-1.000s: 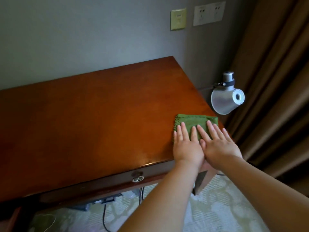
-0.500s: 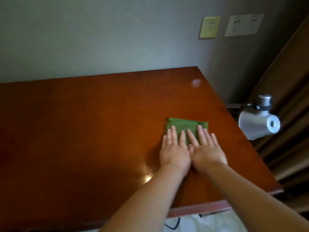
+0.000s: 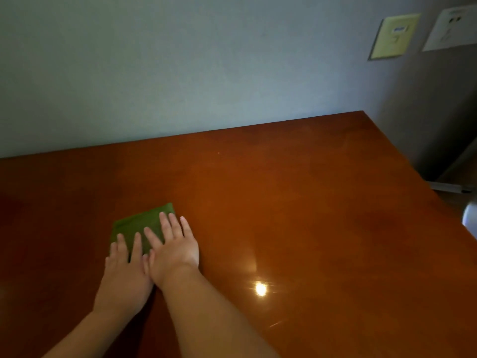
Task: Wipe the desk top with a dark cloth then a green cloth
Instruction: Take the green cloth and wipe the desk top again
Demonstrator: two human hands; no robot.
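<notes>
Left hand [image 3: 124, 276] and right hand [image 3: 176, 251], grip wide, flat on green cloth [image 3: 139, 223]; yellow wall plate [image 3: 393, 36] well apart.

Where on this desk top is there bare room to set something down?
Glossy reddish-brown wooden desk top: bare from the right hand to its right edge, between the folded green cloth and the grey wall, and left of the cloth. Crowded only where left hand and right hand press flat on the cloth.

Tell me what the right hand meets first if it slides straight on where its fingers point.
Only bare desk lies ahead of the right hand; it would likely reach the wall first.
</notes>
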